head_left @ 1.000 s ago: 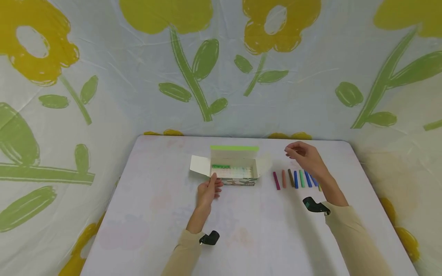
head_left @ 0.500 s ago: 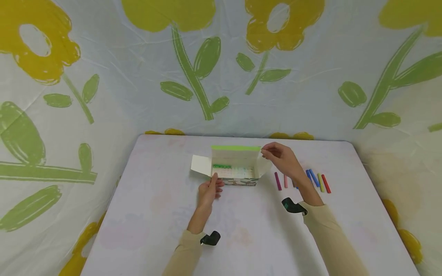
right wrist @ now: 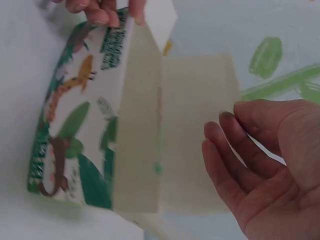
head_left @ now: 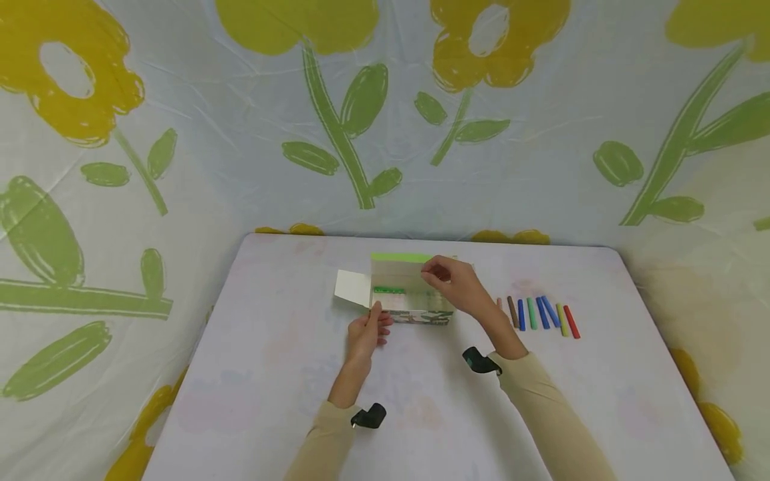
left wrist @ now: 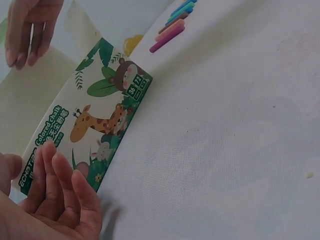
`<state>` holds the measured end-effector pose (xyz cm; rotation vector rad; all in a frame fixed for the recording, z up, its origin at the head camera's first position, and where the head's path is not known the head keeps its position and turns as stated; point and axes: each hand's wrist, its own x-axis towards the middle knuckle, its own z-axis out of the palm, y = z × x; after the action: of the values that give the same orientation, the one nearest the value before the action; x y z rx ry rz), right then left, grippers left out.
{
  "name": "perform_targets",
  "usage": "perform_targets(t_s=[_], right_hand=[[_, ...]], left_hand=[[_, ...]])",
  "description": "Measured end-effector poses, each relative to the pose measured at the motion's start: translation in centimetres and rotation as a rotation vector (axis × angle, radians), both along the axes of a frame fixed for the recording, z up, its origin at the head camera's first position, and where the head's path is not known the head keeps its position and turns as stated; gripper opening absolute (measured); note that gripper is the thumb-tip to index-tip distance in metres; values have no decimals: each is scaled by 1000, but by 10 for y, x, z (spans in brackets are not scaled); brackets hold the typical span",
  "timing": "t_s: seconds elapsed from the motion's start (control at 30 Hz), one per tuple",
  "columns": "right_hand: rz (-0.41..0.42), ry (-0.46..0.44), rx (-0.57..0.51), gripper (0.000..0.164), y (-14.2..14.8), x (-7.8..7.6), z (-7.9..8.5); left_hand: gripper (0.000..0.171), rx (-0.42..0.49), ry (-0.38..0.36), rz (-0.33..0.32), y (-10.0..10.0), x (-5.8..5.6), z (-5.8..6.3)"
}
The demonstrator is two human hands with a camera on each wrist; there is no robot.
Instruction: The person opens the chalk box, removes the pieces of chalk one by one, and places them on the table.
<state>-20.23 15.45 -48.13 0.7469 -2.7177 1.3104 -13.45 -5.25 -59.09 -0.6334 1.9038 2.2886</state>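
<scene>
An open-topped chalk box [head_left: 420,318] with printed animals and "Colored chalk" lettering stands upright on the table, its lid and side flaps raised. My left hand [head_left: 363,333] grips its left front edge, thumb at the rim and fingers along the printed front [left wrist: 87,125]. Hanging just above the box's right half, my right hand [head_left: 460,284] has its thumb and index fingertip close together; nothing shows between them in the right wrist view. Inside lies a green strip [head_left: 389,290], with pale contents beside it partly hidden by the hand.
A row of several coloured chalk sticks, including a green one [head_left: 532,313] and a red one [head_left: 572,322], lies right of the box. A purple stick [left wrist: 167,39] at its near end shows in the left wrist view. The pale table [head_left: 252,374] meets a flower-printed backdrop [head_left: 240,133].
My right hand has moved left from above the chalk row, past the right flap, to over the box. The left hand has kept its hold on the box.
</scene>
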Motion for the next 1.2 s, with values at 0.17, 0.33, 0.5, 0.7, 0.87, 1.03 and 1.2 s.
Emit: perform_targets(t_s=[0.17, 0.33, 0.5, 0.7, 0.87, 1.03, 1.2], right_hand=[[58, -13, -17, 14, -20, -7, -21], [113, -16, -10, 18, -37, -13, -47], [102, -51, 83, 25, -50, -20, -67], [135, -36, 199, 24, -62, -24, -71], [155, -6, 272, 19, -69, -28, -71], [200, 21, 392, 13, -75, -31, -64], [255, 120, 548, 2, -81, -33, -57]], left_hand=[[55, -11, -2, -7, -2, -1, -2], [55, -11, 11, -7, -1, -3, -3], [57, 4, 18, -8, -2, -3, -2], [54, -12, 8, -15, -2, -6, -3], [55, -20, 11, -5, -1, -7, -1], [57, -14, 8, 2, -1, -5, -1], [55, -15, 12, 0, 0, -6, -2]])
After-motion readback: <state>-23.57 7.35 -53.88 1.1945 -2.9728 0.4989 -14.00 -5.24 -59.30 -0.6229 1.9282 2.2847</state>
